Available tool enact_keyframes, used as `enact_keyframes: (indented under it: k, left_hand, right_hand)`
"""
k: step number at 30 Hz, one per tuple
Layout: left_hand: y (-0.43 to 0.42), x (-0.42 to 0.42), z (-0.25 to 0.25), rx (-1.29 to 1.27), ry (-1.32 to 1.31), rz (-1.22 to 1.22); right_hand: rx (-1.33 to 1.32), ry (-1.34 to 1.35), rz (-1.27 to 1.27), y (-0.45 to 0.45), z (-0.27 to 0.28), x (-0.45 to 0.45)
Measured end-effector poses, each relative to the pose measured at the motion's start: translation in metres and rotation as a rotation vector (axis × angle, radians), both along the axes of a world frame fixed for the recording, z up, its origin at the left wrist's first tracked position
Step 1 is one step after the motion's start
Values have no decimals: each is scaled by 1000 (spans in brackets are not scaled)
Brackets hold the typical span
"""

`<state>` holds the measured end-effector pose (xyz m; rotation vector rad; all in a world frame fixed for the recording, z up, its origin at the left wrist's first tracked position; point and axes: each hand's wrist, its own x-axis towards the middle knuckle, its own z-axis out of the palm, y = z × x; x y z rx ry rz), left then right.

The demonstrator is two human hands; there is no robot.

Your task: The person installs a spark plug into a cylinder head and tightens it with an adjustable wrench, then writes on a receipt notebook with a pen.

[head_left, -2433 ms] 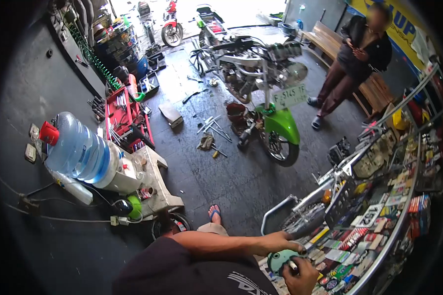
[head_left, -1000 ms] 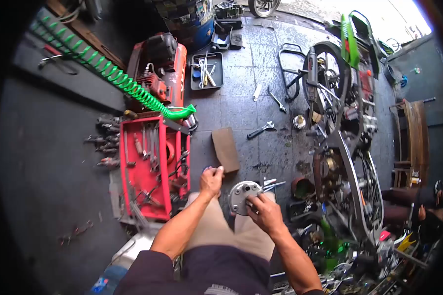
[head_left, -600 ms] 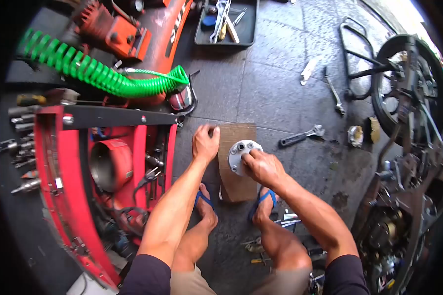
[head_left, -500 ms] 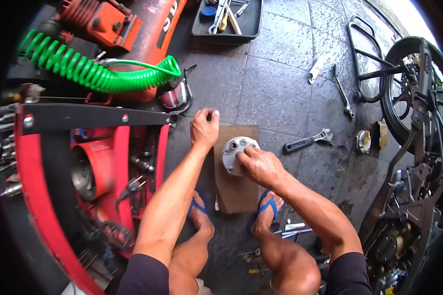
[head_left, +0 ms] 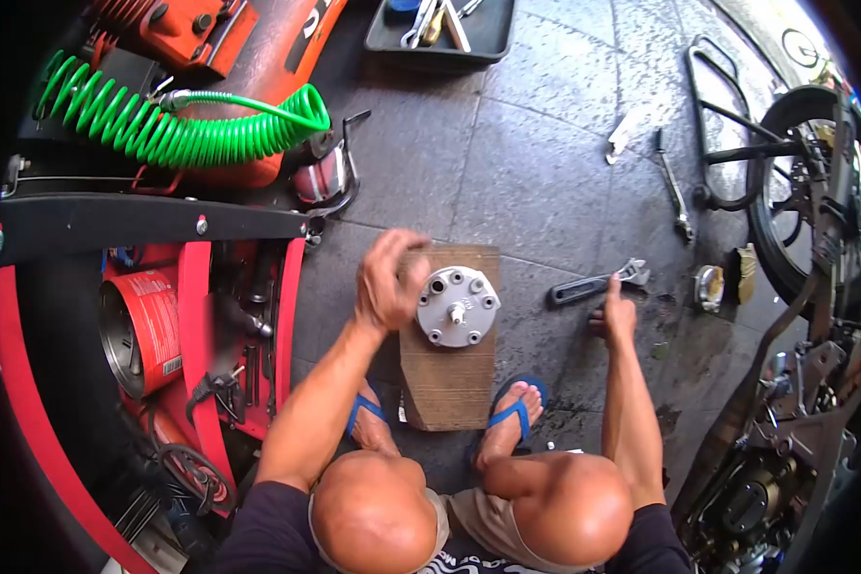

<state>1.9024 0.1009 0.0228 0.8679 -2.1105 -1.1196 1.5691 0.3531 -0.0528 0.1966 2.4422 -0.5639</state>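
Note:
A round grey metal part [head_left: 457, 311] with several bolt holes and a short central stub lies flat on a brown block [head_left: 450, 383] between my feet. Beside its upper left edge is my left hand [head_left: 392, 282], fingers bent and smeared by motion, so its grip and contents are unclear. My right hand [head_left: 616, 311] is off to the right, empty, with the index finger stretched out and the others bent. That fingertip is at the adjustable wrench [head_left: 584, 287] on the floor; whether it touches is unclear.
On the left are a red tool cart [head_left: 201, 325], a red compressor [head_left: 268, 57] and a green coiled hose [head_left: 182, 129]. A black tool tray [head_left: 440, 43] is at the top. Another wrench [head_left: 674, 187] lies right, near a partly dismantled motorcycle [head_left: 784, 430].
My right hand has let go of the round metal part and moved right to the adjustable wrench. The part now rests on the block. My left hand has turned and lowered slightly.

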Motion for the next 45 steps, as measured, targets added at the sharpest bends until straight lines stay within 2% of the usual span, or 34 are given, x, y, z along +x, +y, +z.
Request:
enact_keyframes:
  k: [3, 4, 5, 7, 10, 11, 13, 15, 16, 17, 20, 21, 23, 25, 26, 29, 30, 32, 33, 35, 36, 37, 39, 45]
  left_hand:
    - [38, 19, -8, -78, -109, -163]
    - [49, 17, -10, -166, -128, -190]
    - [56, 15, -11, -254, -144, -211]
    - [63, 18, -21, -291, -243, -257]
    - [66, 17, -28, -337, -264, -232]
    - [67, 17, -30, -337, -272, -231]
    - [68, 17, -37, -326, -253, -216]
    - [70, 19, -38, -314, -267, -222]
    - [70, 19, -37, -302, -263, -229]
    - [69, 18, -36, -293, -261, -229]
    - [71, 17, -36, -272, -249, -208]
    - [72, 17, -36, -260, -258, -198]
    - [73, 16, -36, -257, -218, -184]
    - [74, 13, -35, -250, -221, -173]
    - [74, 12, -34, -254, -222, -167]
    - [75, 9, -34, -218, -259, -142]
    - [74, 9, -34, -212, -261, -137]
    - [75, 10, -33, -216, -258, -149]
    - [75, 9, -31, -209, -258, -145]
    - [73, 9, -29, -235, -243, -152]
    - [73, 9, -30, -230, -245, -152]
    - [73, 8, -31, -251, -218, -157]
    - [73, 9, -33, -265, -196, -164]
    - [73, 9, -34, -229, -180, -182]
  right_hand:
    - [185, 108, 150, 6, -39, -21]
    - [155, 141, 135, 4, -41, -25]
    - [-18, 97, 57, 3, -41, -25]
    - [-191, -40, -163, 6, -54, -31]
    - [-170, 35, -48, 1, -44, -28]
    - [-14, 49, 7, -11, -30, -25]
    - [-45, 67, 28, -5, -43, -31]
    - [-352, -82, -163, 12, -41, -32]
    - [-597, -222, -187, 20, -33, -32]
    - [-784, -228, -229, 28, -26, -25]
    - [-847, -98, -5, 13, 41, 25]
    - [-795, -114, 212, 10, 61, 32]
    - [-755, -359, 288, 9, 88, 34]
    - [-731, -556, 475, -17, 124, 52]
    - [-723, -666, 398, -25, 134, 61]
    - [-373, -510, 781, -42, 143, 61]
    - [-367, -515, 785, -47, 142, 60]
    - [-362, -248, 1304, -58, 139, 58]
    - [-355, -252, 1307, -64, 139, 61]
    - [-286, -628, 1113, -81, 142, 70]
    - [-254, -583, 1228, -88, 143, 73]
    - [-251, -590, 1226, -93, 142, 76]
    - [-205, -407, 1474, -103, 139, 83]
    - [-151, -342, 1585, -127, 144, 82]
